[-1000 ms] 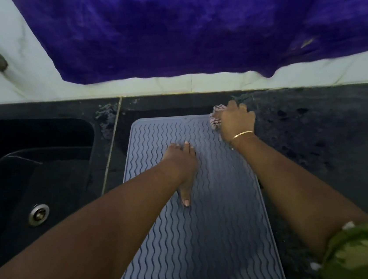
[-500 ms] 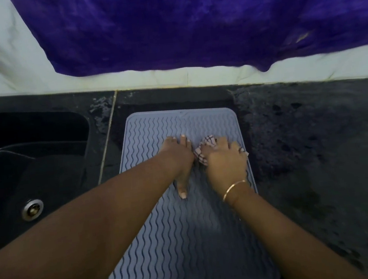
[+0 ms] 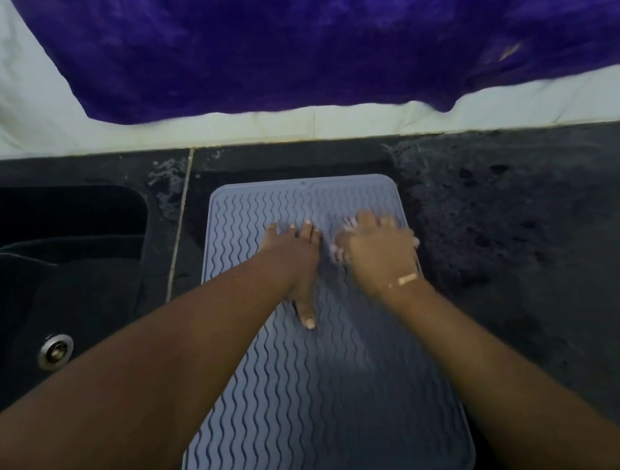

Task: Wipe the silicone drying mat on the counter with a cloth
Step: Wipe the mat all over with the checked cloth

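Wiping looks partway: my right hand grips the cloth upper-right on the drying mat, left hand flat; lower half pending.

The drying mat is blocked across its far half by the left hand and the right hand gripping a cloth; the near half is left open.

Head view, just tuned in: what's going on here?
A person is wiping the grey silicone mat on the black counter, beside the sink. The left hand presses flat on the mat's middle, steadying it. The right hand, motion-blurred, holds a bunched cloth against the mat's upper right part. Only the cloth's edges show.
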